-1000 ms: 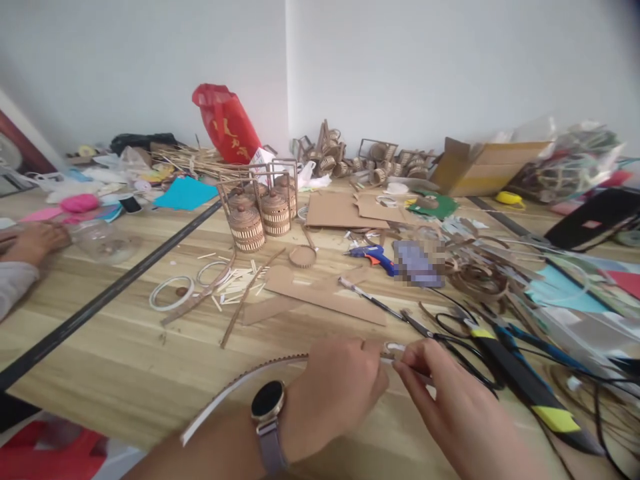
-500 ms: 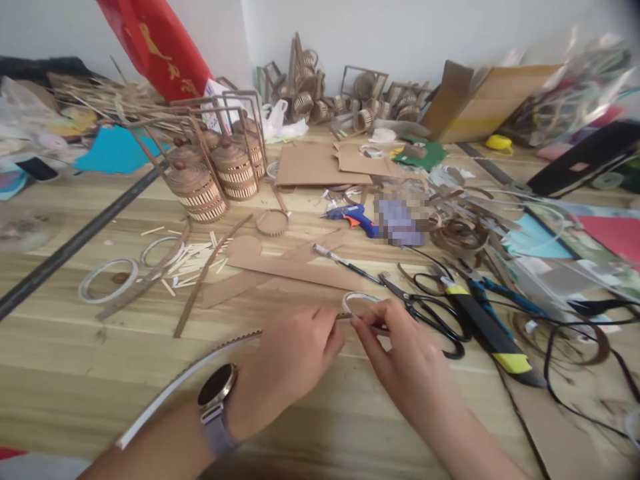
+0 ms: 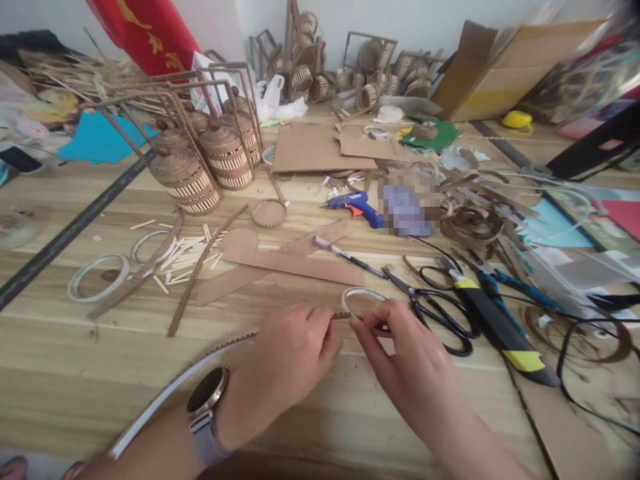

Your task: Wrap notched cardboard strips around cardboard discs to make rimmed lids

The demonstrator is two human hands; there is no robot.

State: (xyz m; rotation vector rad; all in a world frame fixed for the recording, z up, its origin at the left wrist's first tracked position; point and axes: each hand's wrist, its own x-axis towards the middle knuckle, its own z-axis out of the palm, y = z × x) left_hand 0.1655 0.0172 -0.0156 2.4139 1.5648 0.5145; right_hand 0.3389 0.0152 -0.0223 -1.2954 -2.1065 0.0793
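A long narrow corrugated cardboard strip (image 3: pixel 170 393) runs from the lower left under my left wrist to my fingers. My left hand (image 3: pixel 290 357), with a watch on its wrist, pinches the strip near its end. My right hand (image 3: pixel 400 360) pinches the curled end of the same strip, which forms a small ring (image 3: pixel 361 297) just above my fingertips. Both hands rest low over the wooden table (image 3: pixel 100 373), close together.
Black scissors (image 3: pixel 435 310) and a black-and-yellow knife (image 3: pixel 500 327) lie right of my hands. Beyond are cardboard strips (image 3: pixel 295 263), a blue glue gun (image 3: pixel 357 207), woven cardboard baskets (image 3: pixel 200 170), tape rings (image 3: pixel 95 277), flat cardboard sheets (image 3: pixel 315 147) and a red bag (image 3: pixel 145 30).
The view has tilted down and drawn nearer to the table. My hands still hold the strip, and its curled end now shows as a fuller ring.
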